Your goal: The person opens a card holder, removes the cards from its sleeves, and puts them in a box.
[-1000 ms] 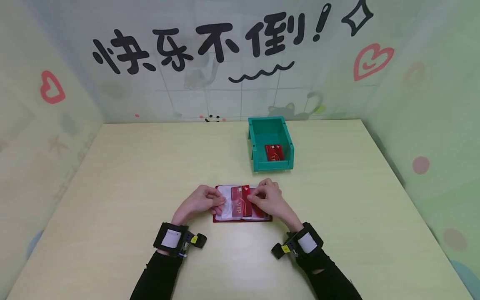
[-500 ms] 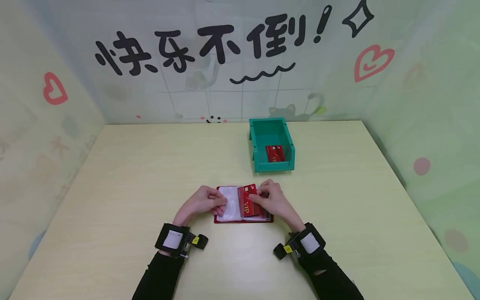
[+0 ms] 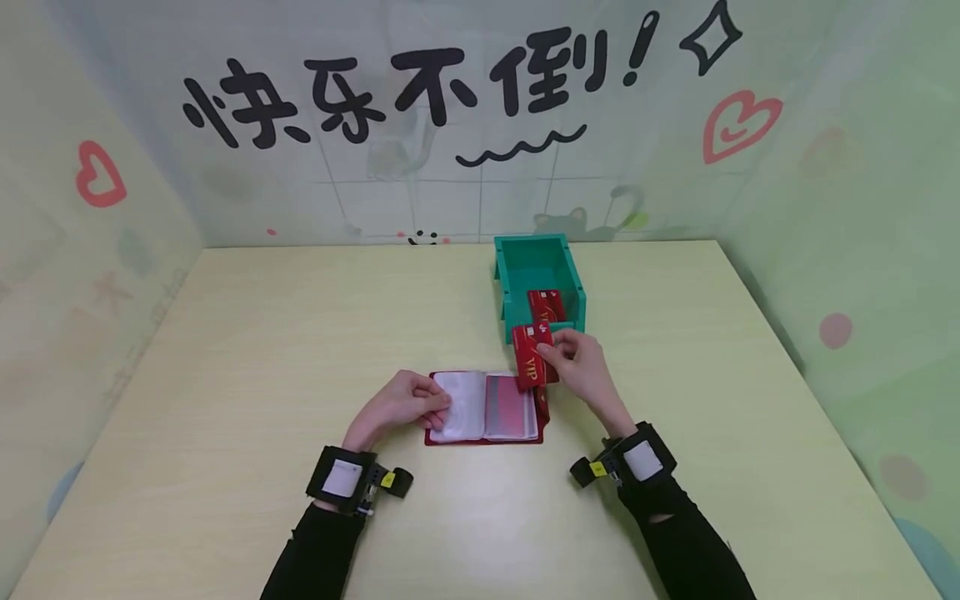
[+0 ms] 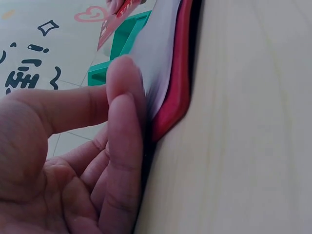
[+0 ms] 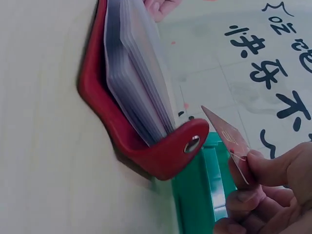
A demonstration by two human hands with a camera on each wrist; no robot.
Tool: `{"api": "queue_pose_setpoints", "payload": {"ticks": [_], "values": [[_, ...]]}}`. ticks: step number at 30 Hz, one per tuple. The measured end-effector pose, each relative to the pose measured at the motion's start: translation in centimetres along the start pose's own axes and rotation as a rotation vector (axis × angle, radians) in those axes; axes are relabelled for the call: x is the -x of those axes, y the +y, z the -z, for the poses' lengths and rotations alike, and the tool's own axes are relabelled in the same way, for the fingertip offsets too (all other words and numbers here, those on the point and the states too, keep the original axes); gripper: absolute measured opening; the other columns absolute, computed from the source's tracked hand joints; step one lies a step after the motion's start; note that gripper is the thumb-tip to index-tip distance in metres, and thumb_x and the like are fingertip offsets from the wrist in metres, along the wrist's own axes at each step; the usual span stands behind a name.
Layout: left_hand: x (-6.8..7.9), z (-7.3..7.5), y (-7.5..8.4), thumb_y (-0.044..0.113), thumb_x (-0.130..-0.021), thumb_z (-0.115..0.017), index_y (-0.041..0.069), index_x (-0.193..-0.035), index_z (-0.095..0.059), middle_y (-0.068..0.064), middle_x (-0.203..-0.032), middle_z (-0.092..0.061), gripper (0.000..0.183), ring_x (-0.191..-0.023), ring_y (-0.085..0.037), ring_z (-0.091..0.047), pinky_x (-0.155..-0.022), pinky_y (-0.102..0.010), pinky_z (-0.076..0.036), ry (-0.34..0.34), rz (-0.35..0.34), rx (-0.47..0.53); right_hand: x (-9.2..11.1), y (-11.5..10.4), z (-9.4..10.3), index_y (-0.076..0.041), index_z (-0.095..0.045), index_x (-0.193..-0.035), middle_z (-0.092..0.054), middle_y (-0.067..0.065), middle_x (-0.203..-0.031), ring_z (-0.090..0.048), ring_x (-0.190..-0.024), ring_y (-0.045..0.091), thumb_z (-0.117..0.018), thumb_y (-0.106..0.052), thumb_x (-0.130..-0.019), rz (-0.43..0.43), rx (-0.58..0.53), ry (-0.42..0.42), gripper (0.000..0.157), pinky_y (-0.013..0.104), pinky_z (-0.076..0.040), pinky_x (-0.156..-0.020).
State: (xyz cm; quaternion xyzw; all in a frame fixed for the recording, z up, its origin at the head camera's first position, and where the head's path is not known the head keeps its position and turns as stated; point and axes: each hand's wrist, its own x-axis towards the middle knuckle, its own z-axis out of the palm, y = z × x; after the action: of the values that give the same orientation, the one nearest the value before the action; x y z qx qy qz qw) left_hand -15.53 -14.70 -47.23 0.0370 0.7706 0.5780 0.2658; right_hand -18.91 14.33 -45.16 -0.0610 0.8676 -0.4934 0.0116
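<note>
On the pale tabletop [image 3: 187, 433], one green open-topped bin [image 3: 534, 267] is standing toward the back; it is containing a red card [image 3: 545, 305], which is lying near the front wall.

Nearer the person, one red-covered card holder [image 3: 459, 406] is lying open. It is holding a stack of clear sleeves [image 5: 141, 73]; the right-hand page is showing a pink panel [image 3: 510, 404] with a greyish strip along its left side.

One red VIP card [image 3: 528, 357] is being held off the table, between bin and holder. The right hand [image 3: 585, 367] is grasping it by its right edge, thumb against the face. The left hand [image 3: 408, 396] is pinching the holder's left-hand leaf between thumb and finger.

By view: the head camera alone is showing the bin's contents and the lettering on the held card upright. The right wrist camera is adding a strap [image 5: 165, 158] with a metal snap [image 5: 192, 144], the layered sleeve edges, and a gap between held card and holder. The left wrist camera is giving the cover's rounded corner and the fingertips close up.
</note>
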Motion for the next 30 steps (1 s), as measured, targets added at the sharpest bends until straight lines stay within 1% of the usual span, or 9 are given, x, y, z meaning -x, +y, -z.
{"api": "queue_pose_setpoints", "payload": {"ticks": [6, 10, 13, 16, 18, 20, 22, 26, 30], "values": [[0.0, 0.1, -0.1, 0.007, -0.097, -0.063, -0.011, -0.097, -0.067, 0.000, -0.067, -0.069, 0.018, -0.059, -0.008, -0.064, -0.059, -0.020, -0.056, 0.001, 0.003, 0.000, -2.4, -0.4, 1.3, 0.005, -0.053, -0.133, -0.061, 0.018, -0.078, -0.051, -0.065, 0.017, -0.065, -0.014, -0.098, 0.100, 0.091, 0.115, 0.041, 0.020, -0.042, -0.055], [0.0, 0.1, -0.1, 0.007, -0.097, -0.063, -0.011, -0.097, -0.067, 0.000, -0.067, -0.069, 0.018, -0.059, -0.008, -0.064, -0.058, -0.021, -0.056, 0.003, 0.004, -0.002, -4.3, -0.7, 2.0, 0.003, -0.041, -0.146, -0.057, 0.019, -0.075, -0.048, -0.061, 0.020, -0.064, -0.008, -0.098, 0.201, 0.189, 0.143, 0.055, 0.023, -0.037, -0.055], [-0.1, 0.1, -0.1, 0.007, -0.097, -0.063, -0.011, -0.097, -0.067, 0.000, -0.067, -0.069, 0.018, -0.059, -0.008, -0.064, -0.059, -0.021, -0.056, 0.001, 0.000, -0.006, -5.6, -0.9, 2.2, 0.002, -0.041, -0.149, -0.060, 0.024, -0.080, -0.049, -0.063, 0.025, -0.061, -0.004, -0.098, 0.237, 0.263, 0.137, 0.055, 0.028, -0.035, -0.056], [-0.1, 0.1, -0.1, 0.007, -0.097, -0.063, -0.011, -0.097, -0.067, 0.000, -0.067, -0.069, 0.018, -0.058, -0.008, -0.064, -0.058, -0.020, -0.056, -0.002, -0.005, -0.005, -6.6, -1.1, 2.2, 0.003, -0.045, -0.147, -0.069, 0.029, -0.106, -0.060, -0.078, 0.033, -0.058, -0.002, -0.099, 0.229, 0.329, 0.112, 0.050, 0.033, -0.047, -0.063], [-0.1, 0.1, -0.1, 0.007, -0.098, -0.063, -0.011, -0.097, -0.067, 0.000, -0.067, -0.069, 0.018, -0.058, -0.008, -0.064, -0.058, -0.020, -0.056, -0.005, -0.007, -0.004, -7.2, -1.5, 2.2, 0.004, -0.046, -0.147, -0.066, 0.029, -0.124, -0.066, -0.094, 0.038, -0.056, 0.000, -0.100, 0.216, 0.365, 0.093, 0.048, 0.040, -0.056, -0.074], [-0.1, 0.1, -0.1, 0.007, -0.098, -0.063, -0.011, -0.096, -0.067, 0.000, -0.067, -0.069, 0.018, -0.059, -0.008, -0.064, -0.058, -0.020, -0.056, -0.006, -0.009, -0.006, -7.8, -1.8, 2.1, 0.004, -0.045, -0.147, -0.062, 0.028, -0.133, -0.066, -0.107, 0.041, -0.055, 0.001, -0.100, 0.209, 0.389, 0.086, 0.048, 0.046, -0.058, -0.087], [0.0, 0.0, 0.0, 0.007, -0.098, -0.063, -0.010, -0.097, -0.067, 0.000, -0.067, -0.069, 0.018, -0.059, -0.008, -0.064, -0.058, -0.020, -0.056, -0.005, -0.007, -0.008, -8.3, -2.1, 2.0, 0.004, -0.046, -0.147, -0.062, 0.028, -0.134, -0.065, -0.114, 0.042, -0.054, 0.001, -0.100, 0.210, 0.396, 0.093, 0.048, 0.051, -0.055, -0.095], [0.0, -0.1, 0.1, 0.007, -0.097, -0.064, -0.011, -0.098, -0.067, 0.000, -0.068, -0.069, 0.018, -0.059, -0.008, -0.064, -0.059, -0.020, -0.056, 0.002, 0.005, -0.010, -9.5, -2.7, 1.9, 0.003, -0.044, -0.148, -0.064, 0.027, -0.131, -0.063, -0.114, 0.042, -0.053, 0.006, -0.098, 0.196, 0.429, 0.085, 0.052, 0.051, -0.055, -0.093], [0.0, -0.1, 0.1, 0.007, -0.097, -0.064, -0.011, -0.099, -0.068, 0.000, -0.068, -0.070, 0.018, -0.059, -0.008, -0.064, -0.059, -0.021, -0.056, 0.010, 0.014, -0.013, -10.5, -3.0, 1.5, 0.002, -0.038, -0.152, -0.061, 0.028, -0.132, -0.059, -0.120, 0.043, -0.054, 0.009, -0.094, 0.138, 0.549, -0.018, 0.060, 0.054, -0.053, -0.094]]}}
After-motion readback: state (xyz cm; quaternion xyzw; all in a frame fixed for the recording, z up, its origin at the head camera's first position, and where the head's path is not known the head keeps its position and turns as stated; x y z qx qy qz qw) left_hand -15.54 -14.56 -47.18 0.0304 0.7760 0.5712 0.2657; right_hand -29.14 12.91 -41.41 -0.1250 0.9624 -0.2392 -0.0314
